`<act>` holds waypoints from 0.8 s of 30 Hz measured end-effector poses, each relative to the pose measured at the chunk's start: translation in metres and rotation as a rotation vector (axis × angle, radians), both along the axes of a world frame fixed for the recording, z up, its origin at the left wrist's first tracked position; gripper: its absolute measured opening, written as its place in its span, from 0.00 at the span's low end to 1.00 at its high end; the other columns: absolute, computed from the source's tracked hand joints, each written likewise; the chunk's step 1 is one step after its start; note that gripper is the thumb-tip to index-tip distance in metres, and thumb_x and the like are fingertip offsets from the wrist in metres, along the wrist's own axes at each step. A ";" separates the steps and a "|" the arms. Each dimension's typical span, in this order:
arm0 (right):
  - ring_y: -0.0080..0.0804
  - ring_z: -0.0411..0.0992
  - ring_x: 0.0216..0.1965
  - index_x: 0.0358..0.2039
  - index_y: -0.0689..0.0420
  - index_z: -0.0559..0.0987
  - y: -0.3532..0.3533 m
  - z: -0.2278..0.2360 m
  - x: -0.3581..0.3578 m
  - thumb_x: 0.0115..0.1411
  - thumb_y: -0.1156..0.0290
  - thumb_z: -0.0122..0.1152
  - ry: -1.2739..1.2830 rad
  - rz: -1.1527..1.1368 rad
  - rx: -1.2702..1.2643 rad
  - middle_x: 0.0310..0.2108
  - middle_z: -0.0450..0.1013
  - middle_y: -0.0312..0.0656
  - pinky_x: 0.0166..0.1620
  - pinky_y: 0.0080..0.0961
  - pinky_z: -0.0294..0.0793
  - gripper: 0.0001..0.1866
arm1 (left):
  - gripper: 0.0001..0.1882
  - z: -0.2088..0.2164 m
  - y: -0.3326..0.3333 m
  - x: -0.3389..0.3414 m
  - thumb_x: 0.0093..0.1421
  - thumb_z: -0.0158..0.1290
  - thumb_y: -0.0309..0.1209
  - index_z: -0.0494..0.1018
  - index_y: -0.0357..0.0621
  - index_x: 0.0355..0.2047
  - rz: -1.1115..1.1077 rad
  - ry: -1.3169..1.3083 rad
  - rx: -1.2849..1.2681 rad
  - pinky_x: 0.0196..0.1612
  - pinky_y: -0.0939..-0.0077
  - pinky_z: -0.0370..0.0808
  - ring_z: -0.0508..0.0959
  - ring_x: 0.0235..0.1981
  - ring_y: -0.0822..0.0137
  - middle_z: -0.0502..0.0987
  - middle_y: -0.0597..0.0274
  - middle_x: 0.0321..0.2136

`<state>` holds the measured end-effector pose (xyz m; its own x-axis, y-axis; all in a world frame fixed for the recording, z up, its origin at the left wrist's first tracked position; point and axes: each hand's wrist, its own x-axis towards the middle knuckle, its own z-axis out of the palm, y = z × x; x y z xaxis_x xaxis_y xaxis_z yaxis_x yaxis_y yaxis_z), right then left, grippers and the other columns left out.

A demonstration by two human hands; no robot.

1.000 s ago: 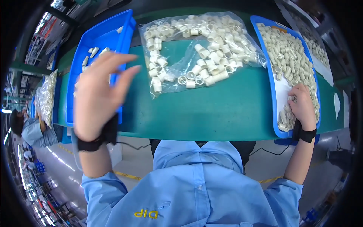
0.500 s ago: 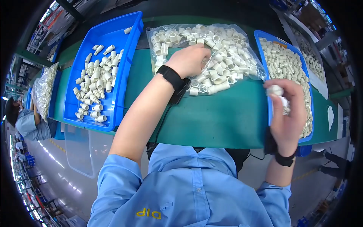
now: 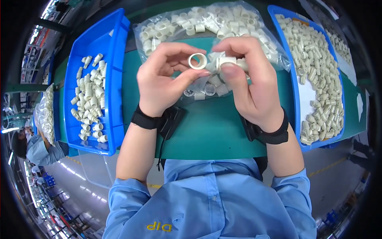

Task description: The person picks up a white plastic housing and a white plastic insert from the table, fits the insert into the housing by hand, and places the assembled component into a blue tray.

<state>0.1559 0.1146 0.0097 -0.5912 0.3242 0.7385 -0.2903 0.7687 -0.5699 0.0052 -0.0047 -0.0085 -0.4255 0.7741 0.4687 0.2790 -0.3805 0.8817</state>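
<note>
My left hand (image 3: 165, 75) pinches a short white plastic sleeve (image 3: 197, 61) between thumb and fingers, its round opening facing me. Close beside it, a small gap away, my right hand (image 3: 250, 75) is closed on a white cylindrical plastic part (image 3: 227, 63); a second white piece seems to sit in the same grip, partly hidden by the fingers. Behind both hands lies a clear plastic bag (image 3: 278, 55) full of loose white sleeves (image 3: 159, 30), some of them showing below the hands.
At left stands a blue tray (image 3: 109, 119) with white capped parts (image 3: 91, 95). The right blue tray (image 3: 297, 89) is heaped with small whitish parts (image 3: 318, 59). A green mat (image 3: 211, 135) covers the table. Another person (image 3: 39, 147) sits far left by a filled bag (image 3: 45, 111).
My left hand has come out of the bag with a sleeve. My right hand has moved left from the right tray, carrying white parts, and both hands now meet in the middle.
</note>
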 end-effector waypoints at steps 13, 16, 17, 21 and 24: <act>0.23 0.69 0.23 0.41 0.66 0.77 -0.001 -0.016 0.008 0.57 0.80 0.66 0.194 0.174 -0.042 0.29 0.75 0.43 0.27 0.17 0.67 0.12 | 0.19 -0.011 0.001 0.005 0.54 0.59 0.11 0.69 0.24 0.47 -0.120 0.012 0.148 0.45 0.69 0.83 0.82 0.44 0.57 0.78 0.39 0.45; 0.24 0.70 0.24 0.41 0.68 0.77 -0.003 -0.011 0.009 0.53 0.84 0.68 0.139 0.193 -0.202 0.29 0.76 0.44 0.28 0.17 0.68 0.14 | 0.20 -0.011 -0.001 0.003 0.54 0.59 0.11 0.70 0.24 0.48 -0.061 0.167 0.170 0.46 0.70 0.82 0.81 0.45 0.58 0.78 0.40 0.45; 0.25 0.71 0.24 0.41 0.69 0.77 -0.003 -0.008 0.011 0.51 0.86 0.68 0.080 0.227 -0.243 0.29 0.77 0.45 0.29 0.17 0.69 0.16 | 0.21 -0.011 -0.003 0.003 0.55 0.60 0.15 0.70 0.25 0.49 -0.055 0.192 0.124 0.47 0.70 0.81 0.81 0.45 0.58 0.77 0.41 0.46; 0.27 0.74 0.27 0.43 0.70 0.77 -0.007 -0.015 0.011 0.49 0.88 0.68 0.068 0.223 -0.216 0.29 0.77 0.47 0.31 0.18 0.72 0.18 | 0.23 -0.010 -0.005 -0.001 0.57 0.62 0.25 0.71 0.27 0.51 -0.063 0.266 0.056 0.49 0.70 0.77 0.81 0.46 0.59 0.76 0.44 0.47; 0.29 0.75 0.27 0.45 0.71 0.76 -0.010 -0.019 0.010 0.49 0.89 0.67 0.104 0.190 -0.125 0.29 0.77 0.47 0.31 0.19 0.73 0.20 | 0.24 -0.012 -0.002 -0.006 0.57 0.63 0.28 0.71 0.27 0.51 -0.100 0.321 0.096 0.49 0.69 0.77 0.80 0.46 0.58 0.76 0.43 0.48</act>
<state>0.1656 0.1051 -0.0092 -0.5734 0.3072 0.7595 -0.4848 0.6201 -0.6168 -0.0009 -0.0069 -0.0201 -0.1683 0.7505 0.6390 0.4934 -0.4971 0.7138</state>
